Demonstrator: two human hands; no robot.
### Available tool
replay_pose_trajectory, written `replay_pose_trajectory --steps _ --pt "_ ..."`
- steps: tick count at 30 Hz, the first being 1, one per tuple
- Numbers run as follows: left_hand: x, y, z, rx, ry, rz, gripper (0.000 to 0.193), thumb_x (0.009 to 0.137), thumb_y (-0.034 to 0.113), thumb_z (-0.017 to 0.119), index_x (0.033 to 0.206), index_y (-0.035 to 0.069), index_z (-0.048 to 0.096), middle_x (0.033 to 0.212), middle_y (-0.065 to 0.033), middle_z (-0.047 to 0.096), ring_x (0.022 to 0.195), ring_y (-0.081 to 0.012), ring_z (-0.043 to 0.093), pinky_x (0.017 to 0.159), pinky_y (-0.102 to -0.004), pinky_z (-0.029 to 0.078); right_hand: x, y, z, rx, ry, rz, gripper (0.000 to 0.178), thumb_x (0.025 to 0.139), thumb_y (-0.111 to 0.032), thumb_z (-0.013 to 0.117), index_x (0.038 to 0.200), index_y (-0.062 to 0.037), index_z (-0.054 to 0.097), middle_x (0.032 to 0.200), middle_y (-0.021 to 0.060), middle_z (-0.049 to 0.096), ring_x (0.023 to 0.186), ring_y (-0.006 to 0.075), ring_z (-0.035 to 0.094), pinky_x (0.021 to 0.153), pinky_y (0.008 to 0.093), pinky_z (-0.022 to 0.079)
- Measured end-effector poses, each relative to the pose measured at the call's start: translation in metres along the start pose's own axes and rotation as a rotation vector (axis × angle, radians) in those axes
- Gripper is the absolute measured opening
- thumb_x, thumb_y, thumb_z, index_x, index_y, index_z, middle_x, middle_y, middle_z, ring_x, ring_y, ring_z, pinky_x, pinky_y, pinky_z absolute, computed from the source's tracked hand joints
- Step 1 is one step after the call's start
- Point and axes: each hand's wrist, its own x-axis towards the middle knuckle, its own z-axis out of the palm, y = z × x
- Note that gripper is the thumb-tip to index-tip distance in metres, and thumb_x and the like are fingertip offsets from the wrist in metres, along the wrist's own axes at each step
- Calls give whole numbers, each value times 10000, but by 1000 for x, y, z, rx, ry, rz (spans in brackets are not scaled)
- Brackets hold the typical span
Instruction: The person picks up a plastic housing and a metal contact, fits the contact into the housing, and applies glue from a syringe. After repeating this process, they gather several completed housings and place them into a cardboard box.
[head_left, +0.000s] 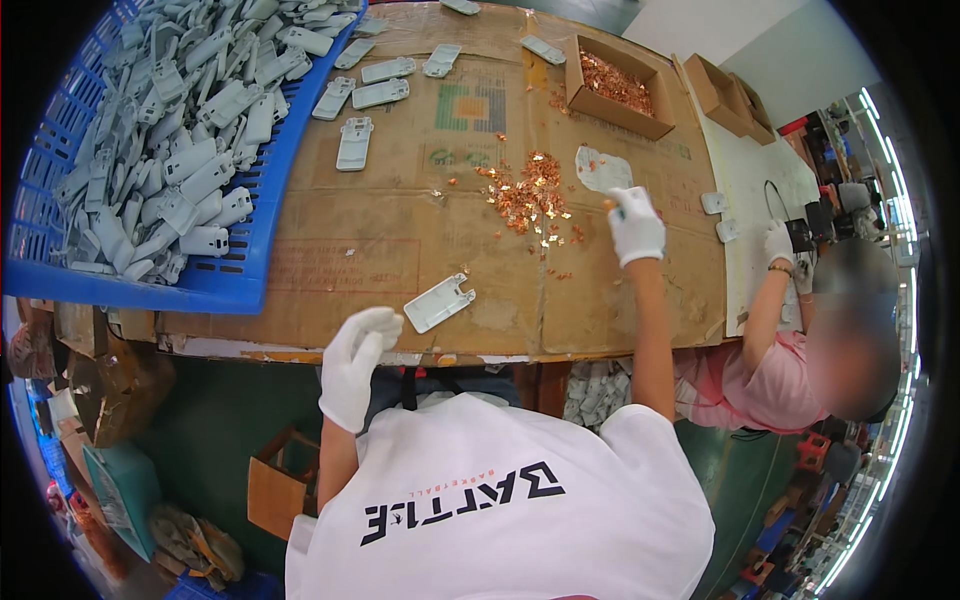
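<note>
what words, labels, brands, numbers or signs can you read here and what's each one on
White shirt: large black word, small red line, upside down; wording not copied out.
Cardboard sheet: green-and-orange square mark; faded red print too blurred to read.

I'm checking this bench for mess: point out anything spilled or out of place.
Small copper-coloured pieces lie in a loose heap on the cardboard, strays scattered around it, outside the open box holding similar pieces. It looks like a spill, though it may be deliberate.

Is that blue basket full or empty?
It looks full: pale plastic parts lie heaped across most of the basket.
</note>
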Motion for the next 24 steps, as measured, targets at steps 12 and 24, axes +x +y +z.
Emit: replay_pose_trajectory --steps 12,24 --pt "209 5 -33 1381 273 671 531 843 218 631 1344 109 494 1424 -155 403 1269 -364 412 1075 -432 340 -16 -57 7 -44 -334 215 145 844 -243 663 982 -200 658 994 47 635 848 310 645 742 438 520" --pt "163 -1 -5 1412 128 213 328 874 116 561 1197 176 556 1088 -82 620 961 -304 607 783 -408 530 1 -71 0 -122 -515 294 153 841 -197 638 991 -190 667 1001 87 676 942 324 641 800 438 519"
